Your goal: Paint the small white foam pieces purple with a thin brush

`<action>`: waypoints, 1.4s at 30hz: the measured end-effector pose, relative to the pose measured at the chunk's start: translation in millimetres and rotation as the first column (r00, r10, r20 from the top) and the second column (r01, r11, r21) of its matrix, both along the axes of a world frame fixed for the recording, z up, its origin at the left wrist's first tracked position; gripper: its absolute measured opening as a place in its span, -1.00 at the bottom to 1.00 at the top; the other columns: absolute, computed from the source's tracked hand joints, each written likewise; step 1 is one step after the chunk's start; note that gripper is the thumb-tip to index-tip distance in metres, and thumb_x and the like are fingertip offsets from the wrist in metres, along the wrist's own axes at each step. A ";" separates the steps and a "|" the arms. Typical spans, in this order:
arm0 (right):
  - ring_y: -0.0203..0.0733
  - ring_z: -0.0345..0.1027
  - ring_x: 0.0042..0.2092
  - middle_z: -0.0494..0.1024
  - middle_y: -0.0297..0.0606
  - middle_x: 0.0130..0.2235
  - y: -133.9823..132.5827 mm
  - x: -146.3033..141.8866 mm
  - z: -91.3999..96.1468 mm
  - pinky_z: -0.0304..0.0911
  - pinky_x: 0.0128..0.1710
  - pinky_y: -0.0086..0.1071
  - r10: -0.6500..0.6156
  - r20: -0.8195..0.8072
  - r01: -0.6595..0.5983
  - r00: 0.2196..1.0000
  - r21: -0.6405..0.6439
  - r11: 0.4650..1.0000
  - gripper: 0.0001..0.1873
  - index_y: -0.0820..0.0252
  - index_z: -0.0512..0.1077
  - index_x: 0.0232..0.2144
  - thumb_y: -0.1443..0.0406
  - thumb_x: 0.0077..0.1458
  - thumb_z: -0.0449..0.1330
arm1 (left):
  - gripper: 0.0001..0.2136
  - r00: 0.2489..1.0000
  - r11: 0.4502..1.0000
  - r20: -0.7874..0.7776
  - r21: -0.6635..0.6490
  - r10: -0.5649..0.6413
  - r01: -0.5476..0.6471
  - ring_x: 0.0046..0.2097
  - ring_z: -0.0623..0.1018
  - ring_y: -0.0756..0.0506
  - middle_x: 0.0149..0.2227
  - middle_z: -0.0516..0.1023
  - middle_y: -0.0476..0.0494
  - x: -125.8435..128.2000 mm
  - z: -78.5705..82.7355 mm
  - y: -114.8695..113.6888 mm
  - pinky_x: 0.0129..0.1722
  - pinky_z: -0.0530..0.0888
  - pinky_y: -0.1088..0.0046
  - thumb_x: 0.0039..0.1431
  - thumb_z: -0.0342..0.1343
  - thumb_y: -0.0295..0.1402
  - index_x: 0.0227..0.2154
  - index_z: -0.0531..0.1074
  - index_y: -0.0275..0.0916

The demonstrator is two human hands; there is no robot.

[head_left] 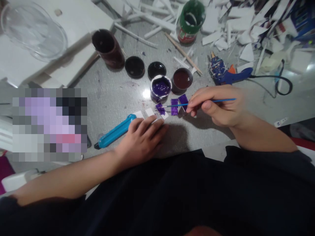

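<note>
My right hand (218,105) pinches a thin paintbrush (176,105) with a blue handle. Its tip touches a small card piece (160,108), purple at the top and white at the bottom. My left hand (145,136) lies palm down, fingers spread, its fingertips at the lower edge of that piece and of a white piece (149,112) beside it. Two purple-coated pieces (174,106) lie between the hands. Just above stands an uncapped jar of purple paint (161,87), next to a pot of dark red liquid (182,79). A blue box cutter (116,131) rests against the left fingers.
Two black lids (135,67) lie behind the paint, near a dark brown jar (108,49). Further back is a green jar (191,21) by a wooden stick (183,54). A blue glue gun (228,72) sits at right, below heaped white scraps (236,26). A blurred-out patch covers the left.
</note>
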State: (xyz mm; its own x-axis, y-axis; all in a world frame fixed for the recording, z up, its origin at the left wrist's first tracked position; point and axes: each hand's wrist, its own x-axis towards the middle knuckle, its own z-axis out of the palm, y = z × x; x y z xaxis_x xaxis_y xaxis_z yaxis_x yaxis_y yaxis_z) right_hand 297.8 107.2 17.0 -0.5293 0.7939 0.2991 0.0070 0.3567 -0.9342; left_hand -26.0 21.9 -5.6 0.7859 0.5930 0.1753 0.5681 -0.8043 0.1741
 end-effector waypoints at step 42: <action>-0.28 0.63 -0.43 0.77 -0.32 -0.37 0.1 -3.9 -5.8 0.49 -0.47 -0.44 -0.109 -0.031 0.111 0.994 0.064 0.992 -0.73 0.03 0.82 -0.10 0.10 0.59 0.36 | -0.48 1.000 1.000 -0.025 0.009 -0.006 0.006 0.39 0.51 -0.42 0.46 0.69 -0.27 -0.7 -0.7 -1.7 0.32 0.45 -0.01 0.60 0.26 -0.21 0.51 0.61 -0.15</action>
